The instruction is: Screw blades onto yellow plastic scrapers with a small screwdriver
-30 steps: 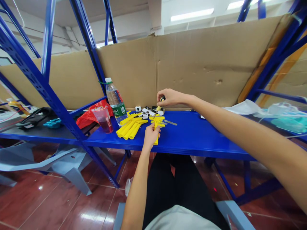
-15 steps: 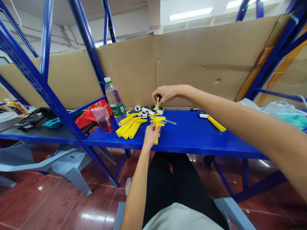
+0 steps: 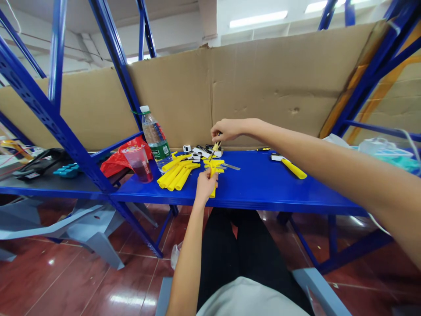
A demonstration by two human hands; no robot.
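Observation:
My left hand [image 3: 206, 183] is closed around a yellow plastic handle [image 3: 213, 192] near the table's front edge. Above it, my right hand [image 3: 224, 130] grips a screwdriver [image 3: 217, 145] with a yellow and black handle; its shaft slants down to the wide top of the yellow piece. Whether the tip touches a screw is too small to tell. A thin metal strip [image 3: 233, 166] sticks out to the right beside the yellow piece. Left of my hands lies a pile of several yellow handles [image 3: 177, 173]. Black and white pieces [image 3: 200, 152] lie behind them.
A water bottle [image 3: 156, 140] and a pink cup [image 3: 138, 163] stand left on the blue table [image 3: 256, 184], near a red plastic bag [image 3: 112, 162]. To the right lie a finished-looking yellow-handled piece [image 3: 294, 168] and another screwdriver [image 3: 263, 149]. Cardboard [image 3: 269, 87] walls the back.
The screwdriver in my right hand has tilted, its handle leaning further from upright. My left hand keeps its hold on the yellow handle. The whole view has shifted slightly.

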